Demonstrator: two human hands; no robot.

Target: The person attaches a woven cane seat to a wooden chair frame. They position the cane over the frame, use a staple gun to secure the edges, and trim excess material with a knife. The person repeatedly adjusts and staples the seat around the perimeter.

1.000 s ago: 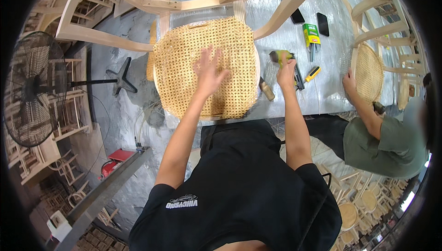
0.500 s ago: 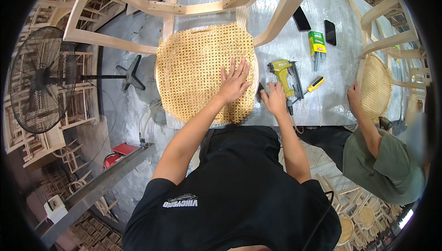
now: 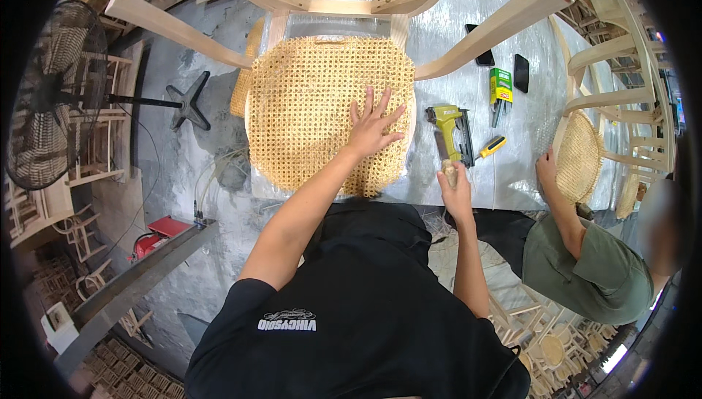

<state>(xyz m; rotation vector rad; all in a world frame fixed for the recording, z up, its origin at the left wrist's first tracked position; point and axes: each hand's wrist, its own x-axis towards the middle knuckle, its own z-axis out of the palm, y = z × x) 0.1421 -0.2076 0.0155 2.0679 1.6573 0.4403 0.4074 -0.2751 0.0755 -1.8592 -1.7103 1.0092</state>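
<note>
My left hand (image 3: 371,128) lies flat with spread fingers on the woven cane webbing (image 3: 314,106), which covers a wooden chair seat. Under it, the pale chair frame (image 3: 322,5) stretches away toward the far side, its legs resting across the table. My right hand (image 3: 457,193) is closed around a flat-bladed hand tool (image 3: 450,171) with a pale handle; the dark blade points away from me, its exact kind unclear. Just beyond that hand lies a green staple gun (image 3: 452,132). Right of it is a yellow-and-black screwdriver (image 3: 491,146).
A green-and-yellow box (image 3: 501,86) and two dark phones (image 3: 521,73) lie on the plastic-covered table (image 3: 512,179). At right, another person (image 3: 585,253) touches a second cane-seated chair (image 3: 580,154). A standing fan (image 3: 55,95) and a red machine (image 3: 157,234) are at left.
My right hand has picked up the flat-bladed tool from beside the seat and drawn it slightly right and nearer me. My left hand stays on the webbing.
</note>
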